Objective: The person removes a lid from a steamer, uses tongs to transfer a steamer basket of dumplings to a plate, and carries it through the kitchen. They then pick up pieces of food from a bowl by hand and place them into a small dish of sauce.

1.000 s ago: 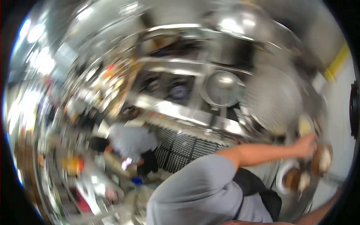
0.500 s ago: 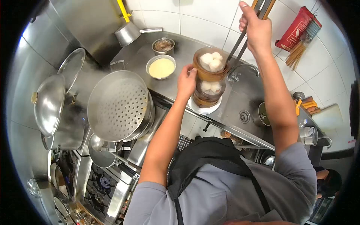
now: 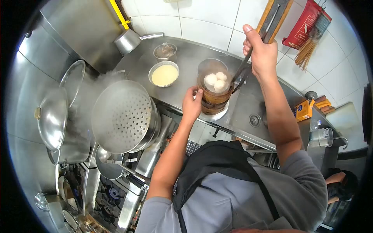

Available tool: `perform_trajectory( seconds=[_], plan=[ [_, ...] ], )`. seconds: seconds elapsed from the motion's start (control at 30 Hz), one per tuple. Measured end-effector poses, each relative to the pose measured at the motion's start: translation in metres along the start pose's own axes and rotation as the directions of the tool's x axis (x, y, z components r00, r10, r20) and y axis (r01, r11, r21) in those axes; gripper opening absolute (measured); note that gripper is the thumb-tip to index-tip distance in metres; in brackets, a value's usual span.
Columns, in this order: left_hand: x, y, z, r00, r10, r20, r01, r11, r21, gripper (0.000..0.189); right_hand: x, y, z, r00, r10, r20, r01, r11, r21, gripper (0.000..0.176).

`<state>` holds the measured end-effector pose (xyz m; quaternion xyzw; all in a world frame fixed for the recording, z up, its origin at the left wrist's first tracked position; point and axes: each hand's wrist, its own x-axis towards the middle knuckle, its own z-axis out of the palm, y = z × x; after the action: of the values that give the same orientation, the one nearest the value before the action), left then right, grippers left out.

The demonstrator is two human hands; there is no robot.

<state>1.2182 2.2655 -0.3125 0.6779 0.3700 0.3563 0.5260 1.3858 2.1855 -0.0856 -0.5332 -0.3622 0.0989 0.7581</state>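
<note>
In my right hand [image 3: 264, 54] are long metal tongs [image 3: 244, 66] with wooden handle sides, held upright. Their lower ends reach the right side of the upper bamboo steamer basket [image 3: 213, 91]. Three white buns [image 3: 216, 81] lie inside that basket, blurred slightly by steam. My left hand [image 3: 192, 104] is closed at the basket's left side, thumb and fingers against its wall. This basket sits on top of a lower bamboo steamer basket [image 3: 214, 109], whose contents are hidden. A white plate [image 3: 220, 115] shows beneath the stack, near the counter's front edge.
A bowl of yellow liquid [image 3: 164, 75] and a steaming metal bowl [image 3: 165, 51] stand left on the steel counter [image 3: 186, 54]. Further left, a large perforated steamer pot [image 3: 122, 116] is on the stove. A sink [image 3: 254, 120] lies right. Another person [image 3: 342, 182] is at far right.
The upper basket has come down onto the lower one, covering its buns. Both hands have lowered with it, and steam has thickened around the counter and pot.
</note>
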Motion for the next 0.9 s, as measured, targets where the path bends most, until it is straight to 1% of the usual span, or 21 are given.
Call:
perform_trajectory(
  seconds=[0.03, 0.1, 0.13, 0.23, 0.27, 0.33, 0.37, 0.4, 0.5, 0.53, 0.63, 0.73, 0.77, 0.87, 0.9],
  plan=[
    [-0.001, 0.001, 0.0, 1.0, 0.001, 0.009, -0.001, 1.0, 0.025, 0.04, -0.001, 0.0, -0.002, 1.0, -0.005, -0.006, 0.005, 1.0, 0.019, 0.029],
    [-0.003, 0.0, 0.0, 1.0, -0.005, -0.005, 0.005, 1.0, 0.018, 0.04, -0.005, -0.002, -0.008, 1.0, -0.021, -0.019, 0.022, 0.998, 0.059, 0.033],
    [-0.004, 0.0, 0.001, 1.0, -0.01, -0.01, 0.01, 1.0, 0.015, 0.04, -0.009, -0.004, -0.01, 0.999, -0.039, 0.007, 0.038, 0.998, 0.056, 0.032],
    [-0.005, -0.002, 0.002, 0.998, 0.015, -0.058, -0.013, 0.999, 0.043, 0.041, -0.018, -0.011, -0.009, 0.998, -0.061, 0.004, 0.061, 0.998, 0.017, 0.033],
    [-0.003, -0.004, 0.003, 0.999, 0.015, -0.051, -0.014, 1.0, 0.028, 0.041, -0.02, -0.013, -0.011, 0.999, -0.034, 0.041, 0.035, 0.999, -0.02, 0.024],
    [-0.004, -0.009, 0.004, 0.999, 0.007, -0.035, -0.007, 1.0, 0.0, 0.042, -0.018, -0.008, -0.012, 1.0, 0.009, 0.023, -0.008, 0.999, -0.047, 0.023],
    [-0.006, -0.009, 0.004, 1.0, -0.004, -0.03, 0.005, 1.0, 0.016, 0.042, -0.018, -0.004, -0.013, 0.999, 0.034, 0.012, -0.033, 0.998, -0.062, 0.023],
    [-0.005, -0.008, 0.004, 1.0, -0.012, -0.029, 0.013, 0.999, 0.03, 0.042, -0.017, -0.002, -0.015, 1.0, 0.019, 0.003, -0.019, 0.999, -0.048, 0.022],
    [-0.007, 0.007, 0.003, 0.998, -0.046, -0.032, 0.048, 0.998, 0.048, 0.042, -0.014, -0.001, -0.022, 0.999, -0.033, 0.042, 0.031, 0.997, 0.065, 0.022],
    [-0.007, 0.01, 0.002, 0.998, -0.059, -0.035, 0.061, 0.997, 0.052, 0.042, -0.013, -0.002, -0.024, 0.995, -0.07, 0.072, 0.067, 0.996, 0.053, 0.022],
    [-0.003, -0.006, 0.004, 0.997, 0.043, -0.063, -0.04, 0.998, 0.047, 0.043, -0.014, -0.013, -0.024, 0.992, -0.043, 0.117, 0.04, 0.999, 0.024, 0.022],
    [-0.006, -0.003, 0.003, 0.999, -0.02, -0.046, 0.023, 0.998, 0.057, 0.038, -0.01, -0.021, -0.037, 0.978, -0.107, 0.178, 0.093, 0.992, 0.088, 0.024],
    [-0.006, 0.0, 0.002, 0.998, -0.023, -0.054, 0.027, 0.998, 0.06, 0.039, -0.01, -0.026, -0.043, 0.98, -0.111, 0.165, 0.093, 0.99, 0.11, 0.024],
    [-0.007, 0.004, 0.001, 0.997, -0.025, -0.076, 0.03, 0.998, 0.053, 0.041, -0.006, -0.036, -0.062, 0.981, -0.154, 0.115, 0.118, 0.955, 0.274, 0.026],
    [-0.007, 0.005, 0.001, 0.996, -0.022, -0.082, 0.025, 0.999, 0.041, 0.043, -0.007, -0.044, -0.067, 0.983, -0.121, 0.137, 0.076, 0.951, 0.3, 0.028]
  ],
)
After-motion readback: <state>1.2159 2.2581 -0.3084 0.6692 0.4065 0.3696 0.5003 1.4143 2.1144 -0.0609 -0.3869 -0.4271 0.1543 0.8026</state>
